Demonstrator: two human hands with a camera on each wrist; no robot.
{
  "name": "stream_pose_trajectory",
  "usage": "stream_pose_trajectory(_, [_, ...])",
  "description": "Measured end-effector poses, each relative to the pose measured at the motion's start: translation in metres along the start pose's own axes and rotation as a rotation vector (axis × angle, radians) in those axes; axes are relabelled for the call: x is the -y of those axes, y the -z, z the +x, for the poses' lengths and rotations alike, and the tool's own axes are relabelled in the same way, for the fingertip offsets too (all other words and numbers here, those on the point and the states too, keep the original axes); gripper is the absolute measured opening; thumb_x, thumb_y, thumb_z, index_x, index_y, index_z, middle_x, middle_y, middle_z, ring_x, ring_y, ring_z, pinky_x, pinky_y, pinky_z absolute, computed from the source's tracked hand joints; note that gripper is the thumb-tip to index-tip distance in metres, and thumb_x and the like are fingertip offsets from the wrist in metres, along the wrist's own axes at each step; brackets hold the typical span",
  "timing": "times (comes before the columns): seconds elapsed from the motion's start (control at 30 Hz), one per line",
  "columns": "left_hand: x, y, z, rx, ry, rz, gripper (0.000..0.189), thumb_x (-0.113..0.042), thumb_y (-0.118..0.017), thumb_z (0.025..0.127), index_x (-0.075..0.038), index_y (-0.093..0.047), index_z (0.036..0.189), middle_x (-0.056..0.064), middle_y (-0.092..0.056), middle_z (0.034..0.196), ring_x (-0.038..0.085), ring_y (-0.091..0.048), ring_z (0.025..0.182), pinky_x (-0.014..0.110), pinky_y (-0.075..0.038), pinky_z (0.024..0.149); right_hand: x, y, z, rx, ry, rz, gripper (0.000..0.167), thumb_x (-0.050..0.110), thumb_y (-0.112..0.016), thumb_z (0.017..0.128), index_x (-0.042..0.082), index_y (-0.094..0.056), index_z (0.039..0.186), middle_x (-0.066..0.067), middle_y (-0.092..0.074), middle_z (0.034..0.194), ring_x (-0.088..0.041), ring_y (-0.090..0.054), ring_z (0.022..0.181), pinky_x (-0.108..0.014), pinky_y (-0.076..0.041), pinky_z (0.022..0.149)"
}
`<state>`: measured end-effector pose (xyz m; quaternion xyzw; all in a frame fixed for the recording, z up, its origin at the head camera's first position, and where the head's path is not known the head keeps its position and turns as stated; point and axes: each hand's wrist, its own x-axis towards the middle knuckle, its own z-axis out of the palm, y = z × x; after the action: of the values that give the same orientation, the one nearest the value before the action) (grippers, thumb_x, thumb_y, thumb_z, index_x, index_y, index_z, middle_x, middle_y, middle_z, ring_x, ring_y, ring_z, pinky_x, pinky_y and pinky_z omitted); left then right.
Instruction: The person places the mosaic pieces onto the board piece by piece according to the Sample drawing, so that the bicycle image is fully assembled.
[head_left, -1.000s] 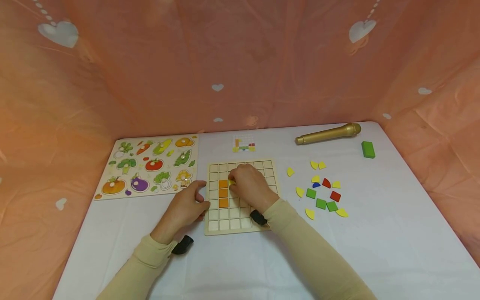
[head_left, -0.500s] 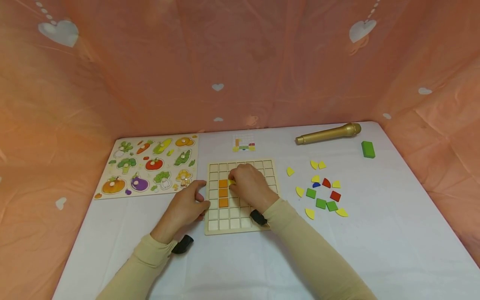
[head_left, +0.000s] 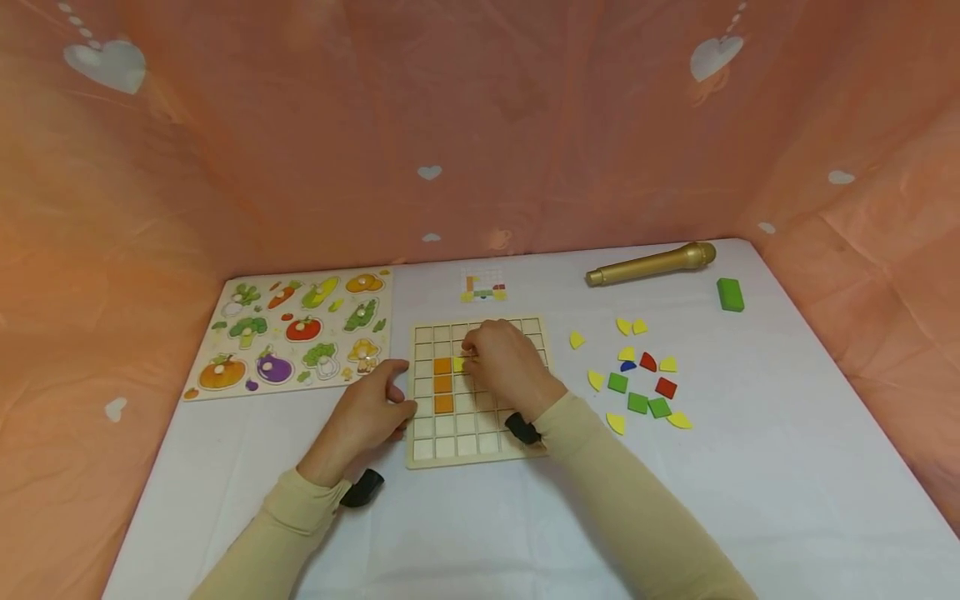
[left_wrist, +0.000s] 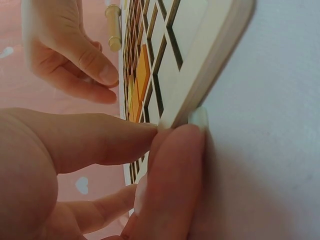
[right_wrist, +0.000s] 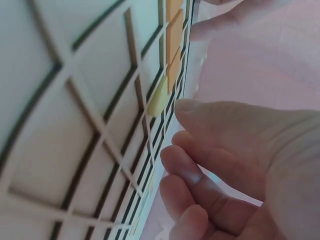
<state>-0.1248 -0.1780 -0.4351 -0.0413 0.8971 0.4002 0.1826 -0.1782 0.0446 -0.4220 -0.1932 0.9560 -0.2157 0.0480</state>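
Note:
A wooden grid board (head_left: 467,447) lies on the table, with a column of orange squares (head_left: 443,384) set in its cells. My left hand (head_left: 365,414) holds the board's left edge; in the left wrist view the thumb and a finger meet at the rim. Beside the top orange square sits a yellow piece (right_wrist: 159,97), partly covered by my right hand (head_left: 510,363) in the head view. That hand hovers just off the board, its fingers loosely bent and nothing between them.
Right of the board lie loose yellow quarter-circles (head_left: 615,423), green squares (head_left: 637,403), red pieces (head_left: 666,387) and a blue piece (head_left: 628,366). A pattern card (head_left: 483,285) is behind the board. Farther off are a vegetable puzzle (head_left: 292,333), a gold microphone (head_left: 651,264) and a green block (head_left: 730,295).
My right hand has let go of the yellow piece and drawn slightly right, so more of that piece shows. My left hand stays at the board's edge. The head view has shifted a little.

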Motion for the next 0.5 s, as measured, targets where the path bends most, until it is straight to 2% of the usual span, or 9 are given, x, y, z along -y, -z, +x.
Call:
stream_pose_trajectory(0.3, [0.001,0.001,0.000,-0.002,-0.015,-0.005,0.067,-0.011,-0.074,0.096,-0.007,-0.048,0.158,0.013,-0.065,0.104,0.017,-0.068,0.065,0.029,-0.057,0.062,-0.015,0.005,-0.005,0.012,0.017,0.019,0.019,0.015,-0.074,0.100,0.007,-0.082,0.115,-0.008,-0.079,0.111,-0.027,-0.069,0.110,-0.042,-0.061,0.099])
stream_pose_trajectory(0.5, [0.002,0.000,-0.001,0.003,-0.021,-0.012,0.066,-0.011,-0.074,0.096,-0.007,-0.049,0.157,0.013,-0.065,0.105,0.017,-0.067,0.065,0.029,-0.057,0.061,-0.040,0.019,-0.019,0.010,0.068,0.032,0.022,0.016,-0.076,0.100,0.005,-0.081,0.119,-0.007,-0.077,0.112,-0.024,-0.068,0.108,-0.041,-0.060,0.100])
